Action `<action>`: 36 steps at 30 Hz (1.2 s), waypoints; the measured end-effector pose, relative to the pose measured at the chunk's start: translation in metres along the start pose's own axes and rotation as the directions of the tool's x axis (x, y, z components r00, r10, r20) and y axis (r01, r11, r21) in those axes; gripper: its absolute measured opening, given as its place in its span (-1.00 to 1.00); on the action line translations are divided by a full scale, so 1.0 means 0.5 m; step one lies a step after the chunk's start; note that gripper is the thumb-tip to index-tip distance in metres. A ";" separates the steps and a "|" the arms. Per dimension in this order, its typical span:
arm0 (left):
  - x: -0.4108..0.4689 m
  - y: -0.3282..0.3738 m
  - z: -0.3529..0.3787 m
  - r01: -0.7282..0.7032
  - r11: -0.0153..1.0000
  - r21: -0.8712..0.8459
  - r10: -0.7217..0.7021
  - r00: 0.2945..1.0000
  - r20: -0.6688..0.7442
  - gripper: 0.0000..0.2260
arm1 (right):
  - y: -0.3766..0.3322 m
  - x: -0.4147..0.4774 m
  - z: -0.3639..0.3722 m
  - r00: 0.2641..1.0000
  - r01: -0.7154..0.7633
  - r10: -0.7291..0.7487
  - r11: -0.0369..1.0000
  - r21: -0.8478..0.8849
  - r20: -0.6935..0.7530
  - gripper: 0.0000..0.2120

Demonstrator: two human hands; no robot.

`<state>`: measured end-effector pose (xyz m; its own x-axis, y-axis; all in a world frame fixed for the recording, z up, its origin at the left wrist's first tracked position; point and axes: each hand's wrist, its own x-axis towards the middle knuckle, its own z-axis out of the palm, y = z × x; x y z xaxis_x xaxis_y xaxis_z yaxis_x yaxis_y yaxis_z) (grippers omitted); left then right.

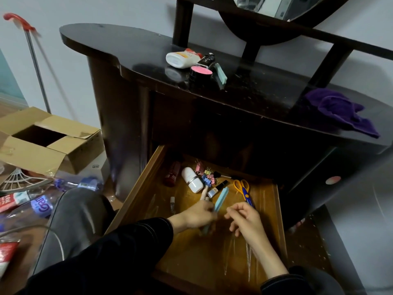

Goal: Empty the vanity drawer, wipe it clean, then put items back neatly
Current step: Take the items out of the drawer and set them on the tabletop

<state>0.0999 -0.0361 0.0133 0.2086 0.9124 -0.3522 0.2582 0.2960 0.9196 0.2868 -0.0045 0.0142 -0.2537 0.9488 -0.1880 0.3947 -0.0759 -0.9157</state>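
Observation:
The wooden vanity drawer stands pulled open below the dark vanity top. Inside lie a white bottle, a dark red bottle, coloured binder clips, a small black-capped bottle, orange-handled scissors, a makeup brush and a small vial. My left hand grips a light blue nail file over the drawer. My right hand hovers beside it, fingers loosely curled, holding nothing. On the vanity top sit a white lotion bottle, a pink-lidded jar, a black item and a teal block.
A purple cloth lies on the vanity top at right. On the floor at left are an open cardboard box, plastic bottles and a red-handled pole against the wall. My knee is left of the drawer.

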 end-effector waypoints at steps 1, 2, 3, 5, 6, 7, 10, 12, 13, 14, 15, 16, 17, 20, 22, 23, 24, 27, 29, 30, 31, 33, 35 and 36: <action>0.001 0.000 -0.005 0.025 0.999 -0.027 -0.028 0.994 -0.106 -0.88 | 0.007 0.001 0.002 0.999 0.000 -0.002 0.998 -0.063 -0.032 -0.93; 0.003 0.001 -0.012 0.042 0.997 -0.067 -0.056 0.976 -0.209 -0.88 | 0.015 0.002 0.004 0.998 0.005 -0.015 0.986 -0.168 -0.056 -0.95; 0.004 0.002 -0.020 0.053 0.992 -0.111 -0.084 0.950 -0.300 -0.89 | 0.023 0.003 0.007 0.997 0.011 -0.032 0.952 -0.305 -0.063 -0.97; 0.006 0.008 -0.036 0.052 0.977 -0.205 -0.136 0.897 -0.420 -0.92 | 0.035 0.007 0.015 0.999 0.019 -0.036 0.867 -0.498 -0.025 -0.95; 0.007 0.012 -0.042 0.039 0.967 -0.251 -0.152 0.881 -0.448 -0.92 | 0.034 0.010 0.023 1.000 0.022 -0.024 0.855 -0.518 0.003 -0.95; 0.007 0.015 -0.047 0.024 0.955 -0.295 -0.165 0.872 -0.462 -0.92 | 0.031 0.013 0.033 1.000 0.018 -0.004 0.852 -0.522 0.027 -0.93; 0.006 0.024 -0.053 -0.009 0.936 -0.353 -0.172 0.863 -0.476 -0.92 | 0.014 0.035 0.081 0.997 -0.017 0.057 0.778 -0.628 0.043 -0.59; 0.004 0.027 -0.055 -0.034 0.938 -0.344 -0.150 0.856 -0.494 -0.92 | 0.003 0.055 0.120 0.998 -0.036 0.065 0.718 -0.695 0.015 -0.46; 0.003 0.027 -0.057 -0.048 0.939 -0.341 -0.140 0.851 -0.505 -0.92 | -0.003 0.065 0.140 0.999 -0.029 0.044 0.695 -0.719 0.003 -0.48; 0.000 0.026 -0.058 -0.058 0.936 -0.348 -0.138 0.846 -0.515 -0.92 | -0.010 0.073 0.158 1.000 -0.017 0.021 0.663 -0.748 -0.004 -0.49; -0.003 0.025 -0.061 -0.065 0.933 -0.354 -0.140 0.841 -0.523 -0.93 | -0.016 0.081 0.175 1.000 -0.012 0.012 0.626 -0.780 -0.005 -0.50; -0.005 0.025 -0.064 -0.069 0.931 -0.359 -0.142 0.836 -0.530 -0.93 | -0.019 0.091 0.191 1.000 -0.016 0.019 0.588 -0.809 -0.007 -0.48; -0.006 0.023 -0.066 -0.070 0.929 -0.362 -0.145 0.832 -0.535 -0.93 | -0.020 0.099 0.204 0.999 -0.032 0.036 0.556 -0.830 -0.014 -0.46; -0.008 0.021 -0.071 -0.076 0.932 -0.355 -0.139 0.828 -0.543 -0.93 | -0.018 0.115 0.221 0.998 -0.064 0.035 0.511 -0.857 -0.054 -0.41; -0.008 0.020 -0.071 -0.080 0.936 -0.343 -0.130 0.827 -0.547 -0.92 | -0.009 0.119 0.219 0.997 -0.071 0.012 0.546 -0.835 -0.076 -0.44; -0.008 0.020 -0.071 -0.080 0.938 -0.337 -0.126 0.826 -0.549 -0.92 | -0.005 0.120 0.217 0.996 -0.084 0.012 0.578 -0.811 -0.094 -0.46; -0.009 0.021 -0.070 -0.081 0.941 -0.329 -0.121 0.826 -0.551 -0.91 | -0.003 0.119 0.213 0.993 -0.101 0.016 0.610 -0.786 -0.115 -0.49; -0.012 0.025 -0.068 -0.080 0.949 -0.306 -0.109 0.826 -0.553 -0.88 | -0.003 0.117 0.200 0.988 -0.142 0.043 0.653 -0.744 -0.151 -0.51; -0.014 0.025 -0.067 -0.074 0.953 -0.294 -0.107 0.824 -0.556 -0.89 | -0.006 0.113 0.198 0.987 -0.150 0.063 0.675 -0.722 -0.146 -0.50; -0.014 0.025 -0.067 -0.071 0.954 -0.291 -0.109 0.824 -0.557 -0.91 | -0.007 0.111 0.198 0.988 -0.146 0.068 0.685 -0.714 -0.137 -0.49; -0.015 0.024 -0.067 -0.069 0.954 -0.290 -0.110 0.824 -0.556 -0.93 | -0.007 0.109 0.199 0.990 -0.136 0.068 0.688 -0.713 -0.123 -0.48; -0.015 0.024 -0.066 -0.065 0.956 -0.286 -0.110 0.824 -0.556 -0.94 | -0.005 0.108 0.199 0.994 -0.111 0.064 0.671 -0.733 -0.092 -0.47; -0.014 0.023 -0.066 -0.064 0.957 -0.282 -0.110 0.823 -0.557 -0.93 | -0.005 0.109 0.197 0.994 -0.106 0.068 0.673 -0.732 -0.081 -0.48; -0.014 0.022 -0.066 -0.064 0.958 -0.281 -0.109 0.822 -0.559 -0.92 | -0.005 0.110 0.196 0.994 -0.108 0.073 0.683 -0.722 -0.079 -0.51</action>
<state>0.0701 -0.0297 0.0316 -0.3846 0.8755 -0.2926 -0.0309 0.3045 0.9520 0.1852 0.0176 -0.0287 -0.1535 0.9620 -0.2259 0.9349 0.0673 -0.3485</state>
